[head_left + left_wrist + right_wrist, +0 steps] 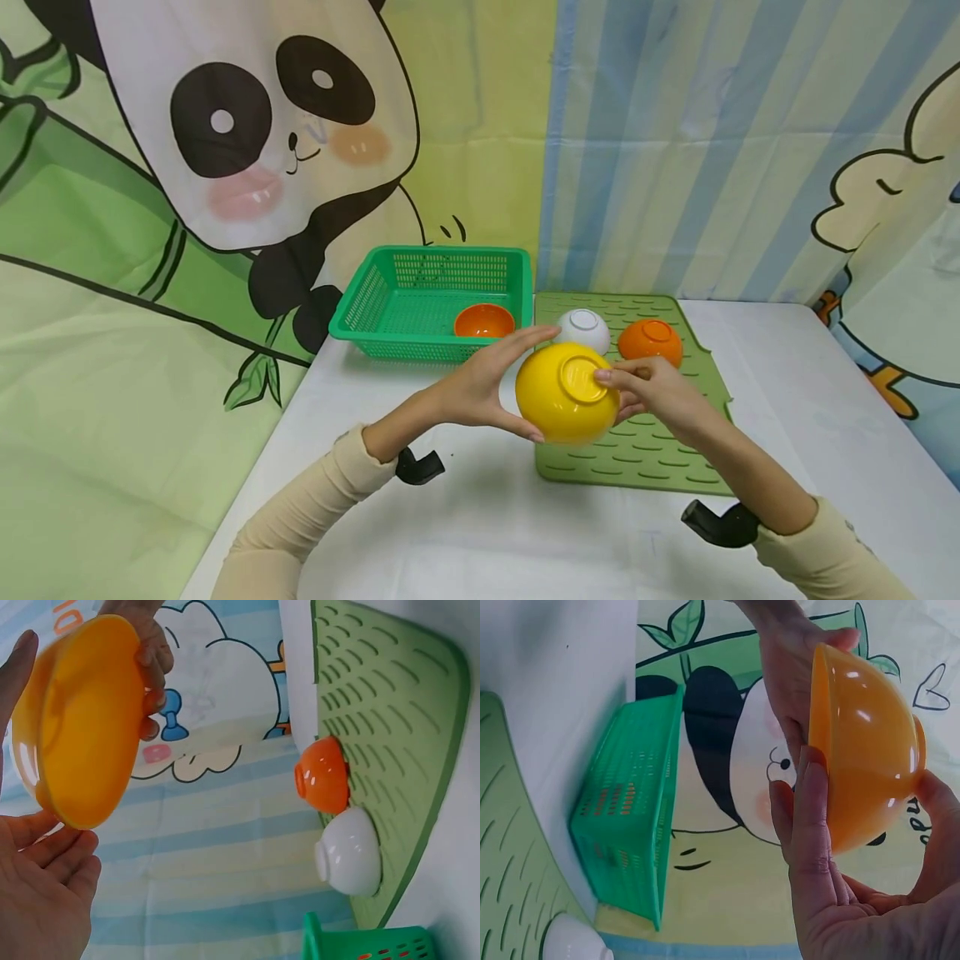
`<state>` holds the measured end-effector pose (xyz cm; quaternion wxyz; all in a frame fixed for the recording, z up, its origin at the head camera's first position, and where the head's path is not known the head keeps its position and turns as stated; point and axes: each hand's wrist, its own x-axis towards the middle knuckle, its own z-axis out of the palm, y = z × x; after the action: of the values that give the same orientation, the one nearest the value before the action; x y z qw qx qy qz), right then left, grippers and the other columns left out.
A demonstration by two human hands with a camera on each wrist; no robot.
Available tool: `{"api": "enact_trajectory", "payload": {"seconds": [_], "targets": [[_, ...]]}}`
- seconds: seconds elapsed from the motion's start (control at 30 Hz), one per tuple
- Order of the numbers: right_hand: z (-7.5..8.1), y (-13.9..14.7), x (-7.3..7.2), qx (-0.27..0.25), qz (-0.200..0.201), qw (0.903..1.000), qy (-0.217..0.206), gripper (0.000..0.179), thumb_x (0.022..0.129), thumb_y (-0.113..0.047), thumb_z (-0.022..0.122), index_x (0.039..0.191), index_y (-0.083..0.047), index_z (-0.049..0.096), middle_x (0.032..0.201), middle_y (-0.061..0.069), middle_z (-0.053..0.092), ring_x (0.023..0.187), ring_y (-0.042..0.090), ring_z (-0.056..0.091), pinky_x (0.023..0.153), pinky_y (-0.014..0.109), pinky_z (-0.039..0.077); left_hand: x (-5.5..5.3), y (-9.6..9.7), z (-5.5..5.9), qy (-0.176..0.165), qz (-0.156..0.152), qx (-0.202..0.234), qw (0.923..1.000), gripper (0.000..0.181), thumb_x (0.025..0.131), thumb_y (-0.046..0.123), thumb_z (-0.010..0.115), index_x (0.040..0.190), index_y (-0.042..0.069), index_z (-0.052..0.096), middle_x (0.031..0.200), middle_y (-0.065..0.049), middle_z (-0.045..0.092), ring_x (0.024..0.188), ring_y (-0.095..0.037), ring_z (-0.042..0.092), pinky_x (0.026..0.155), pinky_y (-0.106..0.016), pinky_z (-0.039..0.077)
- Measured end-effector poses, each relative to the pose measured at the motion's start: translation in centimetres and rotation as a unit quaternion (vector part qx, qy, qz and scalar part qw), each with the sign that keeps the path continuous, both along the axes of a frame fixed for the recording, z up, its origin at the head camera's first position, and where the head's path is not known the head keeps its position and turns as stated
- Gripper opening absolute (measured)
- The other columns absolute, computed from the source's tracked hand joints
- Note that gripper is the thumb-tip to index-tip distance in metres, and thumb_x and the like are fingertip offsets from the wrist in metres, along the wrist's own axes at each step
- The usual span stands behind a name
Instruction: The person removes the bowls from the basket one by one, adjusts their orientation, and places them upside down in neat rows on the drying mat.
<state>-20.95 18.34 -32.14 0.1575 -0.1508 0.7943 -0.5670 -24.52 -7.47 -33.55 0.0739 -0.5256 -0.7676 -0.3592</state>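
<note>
A glossy yellow bowl (551, 408) is held up above the table between both hands, its round foot turned toward the head camera. My left hand (476, 385) spans it from the left, thumb at the near side and fingers at the far side. From the right, my right hand (670, 398) pinches it, with the thumb on the foot and other fingers at the rim. The left wrist view looks into the bowl's hollow (94, 727), where nothing shows. Behind it, a white bowl (588, 333) and an orange bowl (651, 343) lie upside down on a green mat (637, 462).
A green plastic basket (367, 333) stands at the back left of the white table (420, 533), with an orange bowl (483, 321) in it. The mat lies right of the basket. A printed curtain (480, 125) hangs behind the table.
</note>
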Motion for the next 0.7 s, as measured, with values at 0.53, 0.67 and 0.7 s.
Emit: {"api": "enact_trajectory", "payload": {"seconds": [0.53, 0.67, 0.7], "targets": [[-0.5, 0.4, -0.3, 0.017, 0.051, 0.9979, -0.038, 0.047, 0.095, -0.029, 0.050, 0.111, 0.015, 0.056, 0.082, 0.013, 0.066, 0.064, 0.030, 0.065, 0.065, 0.041, 0.055, 0.9, 0.5, -2.6, -0.046, 0.018, -0.013, 0.9987, 0.104, 0.059, 0.036, 0.087, 0.142, 0.013, 0.030, 0.141, 0.001, 0.037, 0.127, -0.014, 0.037, 0.100, -0.039, 0.036], [-0.6, 0.6, -0.4, 0.014, 0.059, 0.9975, -0.037, 0.048, 0.095, -0.028, 0.050, 0.115, 0.015, 0.054, 0.083, 0.013, 0.066, 0.064, 0.029, 0.065, 0.064, 0.040, 0.055, 0.9, 0.5, -2.9, -0.046, 0.021, -0.007, 0.9987, 0.102, 0.059, 0.035, 0.087, 0.142, 0.012, 0.031, 0.140, 0.000, 0.038, 0.125, -0.014, 0.038, 0.099, -0.037, 0.037], [-0.7, 0.6, -0.5, 0.014, 0.060, 0.9974, -0.038, 0.049, 0.095, -0.028, 0.050, 0.116, 0.015, 0.054, 0.084, 0.013, 0.066, 0.064, 0.029, 0.065, 0.064, 0.040, 0.055, 0.9, 0.6, -3.0, -0.045, 0.021, -0.005, 0.9988, 0.103, 0.059, 0.035, 0.087, 0.142, 0.012, 0.031, 0.140, -0.001, 0.038, 0.125, -0.014, 0.038, 0.099, -0.037, 0.037]]}}
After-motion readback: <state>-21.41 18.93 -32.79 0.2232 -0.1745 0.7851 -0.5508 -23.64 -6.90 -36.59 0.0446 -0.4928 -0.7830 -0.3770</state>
